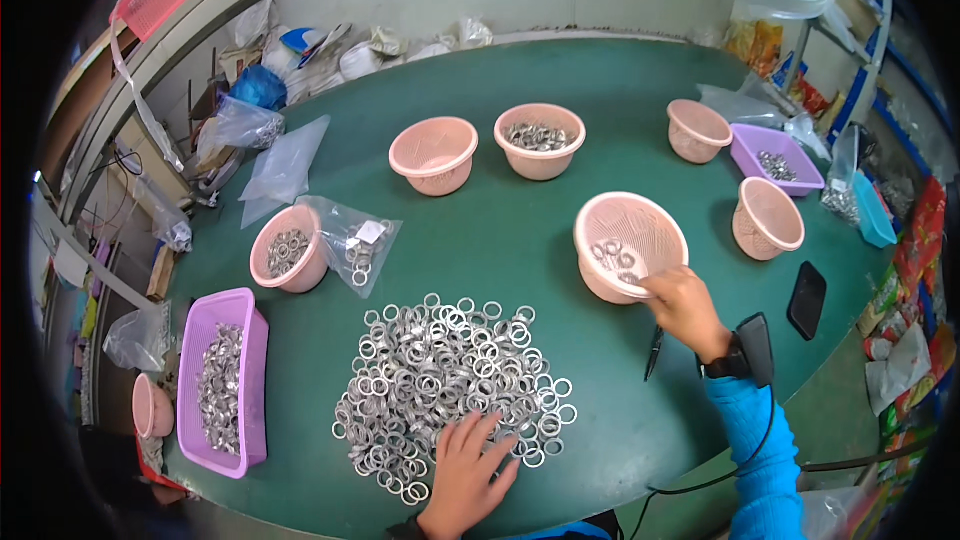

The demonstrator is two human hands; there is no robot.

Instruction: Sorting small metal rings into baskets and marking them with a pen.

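Observation:
A broad heap of loose silver metal rings [440, 380] lies on the green table in front of me. My left hand [468, 470] rests on the heap's near edge, fingers spread and touching rings, with nothing gripped. My right hand [685, 308] is at the near right rim of a pink plastic basket [655, 232], fingers curled together with their tips over the rim. What those fingers hold, if anything, is hidden. A few rings [613, 258] lie in the bottom of that basket, close to the fingertips.
Pink baskets [433, 155] stand around the table, some holding metal parts. A purple tray [258, 390] of metal pieces is at left, another purple tray [812, 183] at far right. A pen [654, 353] and a phone [807, 300] lie right; a cable [705, 485] trails below my right forearm.

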